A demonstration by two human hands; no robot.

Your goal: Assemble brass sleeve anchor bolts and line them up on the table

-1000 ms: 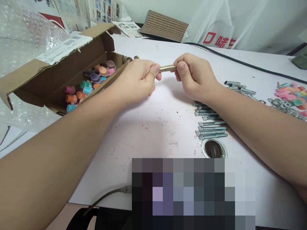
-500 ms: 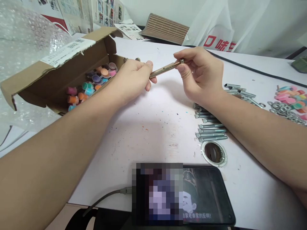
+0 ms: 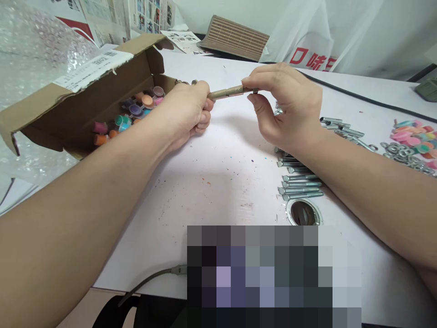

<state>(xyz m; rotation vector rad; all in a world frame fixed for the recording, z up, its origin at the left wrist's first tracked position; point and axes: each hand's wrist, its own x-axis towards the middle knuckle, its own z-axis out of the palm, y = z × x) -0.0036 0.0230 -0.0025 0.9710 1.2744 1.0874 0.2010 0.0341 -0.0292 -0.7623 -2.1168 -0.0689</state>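
My left hand is closed around one end of a brass-coloured expansion bolt, a slotted metal sleeve with a threaded tip. At the right end of the bolt, a nut sits on the thread. My right hand has its index finger over that end and its thumb just below the nut. The bolt is held nearly level above the white table. Silvery bolts lie in a row below my right wrist, with metal sleeves behind them.
An open cardboard box with small coloured plastic plugs stands at left. Washers and more coloured plugs are piled at right. A metal ring lies near a blurred-out area. A black cable crosses the back.
My left fingers have curled tighter around the bolt, which is now closer to level. My right index finger and thumb have shifted round the nut end.
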